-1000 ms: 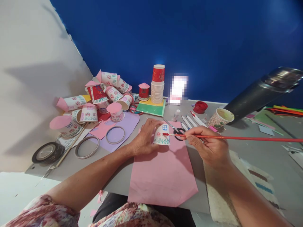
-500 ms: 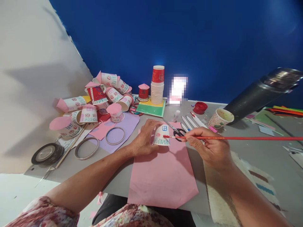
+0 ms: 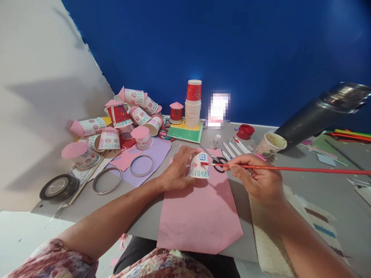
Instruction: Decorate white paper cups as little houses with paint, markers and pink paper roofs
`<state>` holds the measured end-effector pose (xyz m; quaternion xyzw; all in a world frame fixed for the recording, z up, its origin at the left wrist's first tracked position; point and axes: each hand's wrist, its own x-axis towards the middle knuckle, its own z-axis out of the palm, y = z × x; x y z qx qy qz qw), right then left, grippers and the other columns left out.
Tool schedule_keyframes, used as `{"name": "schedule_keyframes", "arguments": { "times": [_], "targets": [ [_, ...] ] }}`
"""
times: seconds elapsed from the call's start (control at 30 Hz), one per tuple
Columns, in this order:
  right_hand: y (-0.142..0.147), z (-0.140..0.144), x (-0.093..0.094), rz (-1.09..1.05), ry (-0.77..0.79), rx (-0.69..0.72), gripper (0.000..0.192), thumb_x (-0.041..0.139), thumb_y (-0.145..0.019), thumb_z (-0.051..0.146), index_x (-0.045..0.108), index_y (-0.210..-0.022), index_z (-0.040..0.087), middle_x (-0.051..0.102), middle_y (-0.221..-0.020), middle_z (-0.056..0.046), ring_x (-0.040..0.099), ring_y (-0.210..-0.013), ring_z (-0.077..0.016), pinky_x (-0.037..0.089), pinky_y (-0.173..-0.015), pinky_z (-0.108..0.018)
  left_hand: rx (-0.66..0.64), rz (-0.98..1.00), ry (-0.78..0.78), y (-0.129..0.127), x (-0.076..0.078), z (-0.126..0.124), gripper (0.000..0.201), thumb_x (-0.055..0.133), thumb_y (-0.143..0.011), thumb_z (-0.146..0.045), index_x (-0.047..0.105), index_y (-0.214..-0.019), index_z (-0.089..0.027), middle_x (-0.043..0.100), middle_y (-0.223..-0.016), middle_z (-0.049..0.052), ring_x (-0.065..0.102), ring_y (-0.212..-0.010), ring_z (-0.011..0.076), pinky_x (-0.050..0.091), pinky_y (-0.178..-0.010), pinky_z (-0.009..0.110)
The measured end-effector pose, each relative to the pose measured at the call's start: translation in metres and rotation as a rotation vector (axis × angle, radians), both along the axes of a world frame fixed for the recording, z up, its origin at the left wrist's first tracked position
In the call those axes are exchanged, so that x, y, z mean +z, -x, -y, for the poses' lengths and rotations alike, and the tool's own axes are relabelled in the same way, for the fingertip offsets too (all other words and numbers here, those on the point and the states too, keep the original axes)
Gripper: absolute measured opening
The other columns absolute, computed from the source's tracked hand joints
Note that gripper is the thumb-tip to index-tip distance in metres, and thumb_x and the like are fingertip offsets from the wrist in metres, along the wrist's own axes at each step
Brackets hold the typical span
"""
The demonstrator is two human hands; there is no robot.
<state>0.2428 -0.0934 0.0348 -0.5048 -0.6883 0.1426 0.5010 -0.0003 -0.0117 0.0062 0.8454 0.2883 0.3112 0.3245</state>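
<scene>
My left hand point(image 3: 180, 170) grips a white paper cup point(image 3: 199, 170) that stands upside down on a pink sheet of paper point(image 3: 199, 216). The cup carries a blue window drawing, red dabs and green grass strokes. In my right hand point(image 3: 256, 175) is a long red paintbrush point(image 3: 301, 168), pinched near its metal collar. Its red-tipped bristles are at the cup's side, below the window; whether they touch is too fine to tell. Scissors point(image 3: 216, 160) with black handles lie behind the cup, partly hidden by my right hand and the brush.
Decorated paper cups point(image 3: 110, 139) with pink roofs are heaped at the left, near tape rolls point(image 3: 58, 188). A stack of cups point(image 3: 193, 112) stands at the back. Markers point(image 3: 230, 148), a red paint pot point(image 3: 245, 131), a patterned cup point(image 3: 271, 146) and a dark flask point(image 3: 313, 119) sit at the right.
The brush tip has shifted slightly up on the cup's side, and its handle tilts a little more. My left hand keeps its hold on the cup.
</scene>
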Motion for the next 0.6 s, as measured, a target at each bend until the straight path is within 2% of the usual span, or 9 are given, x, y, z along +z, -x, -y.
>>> {"name": "schedule_keyframes", "arguments": {
  "times": [0.3,0.6],
  "targets": [
    [-0.0005,0.0000,-0.0026,0.019,0.022,0.044,0.010,0.067,-0.097,0.029,0.074,-0.090,0.025,0.078,-0.080,0.001,0.071,-0.070,-0.0137,0.053,-0.062,-0.022,0.024,0.004,0.067,0.0027,-0.0011,-0.0008,0.073,0.081,-0.071,-0.027,0.050,-0.137,-0.028,0.050,-0.134,0.010,0.051,-0.130,0.0318,0.051,-0.110,0.053],
    [-0.0014,-0.0013,0.0001,-0.001,0.028,-0.012,0.012,0.066,-0.098,0.030,0.074,-0.090,0.027,0.079,-0.080,0.003,0.070,-0.067,-0.0133,0.053,-0.063,-0.022,-0.011,0.051,0.047,0.0019,-0.0016,-0.0024,0.070,0.076,-0.073,-0.022,0.050,-0.137,-0.028,0.052,-0.136,0.011,0.051,-0.131,0.0321,0.053,-0.108,0.052]
  ]
}}
